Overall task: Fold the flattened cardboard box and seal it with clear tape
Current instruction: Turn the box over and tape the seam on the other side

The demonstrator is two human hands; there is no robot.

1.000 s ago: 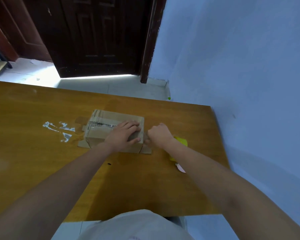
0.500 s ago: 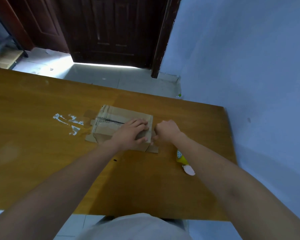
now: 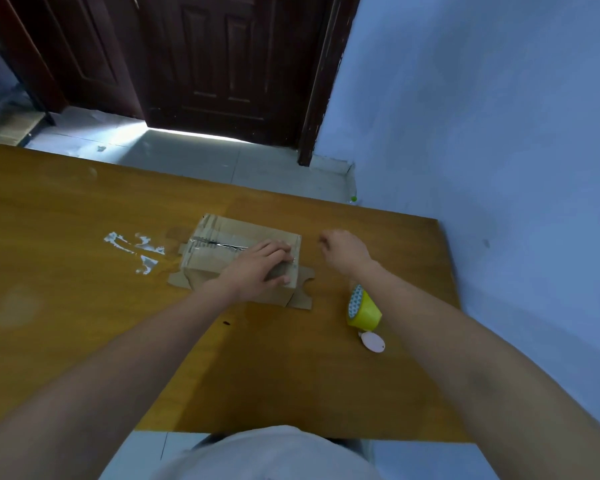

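Left hand [image 3: 257, 268], fingers flat, pins the brown cardboard box [image 3: 222, 251]; curled, empty-looking right hand [image 3: 343, 251] probably needs the yellow tape roll [image 3: 364, 308] next.

Cardboard box [image 3: 222, 252] at frame centre on wooden table [image 3: 66, 271], taped seam along top, left hand [image 3: 257, 270] flat on its right end, right hand [image 3: 345, 249] loosely curled beside it, apart, yellow tape roll [image 3: 364, 308] lower right
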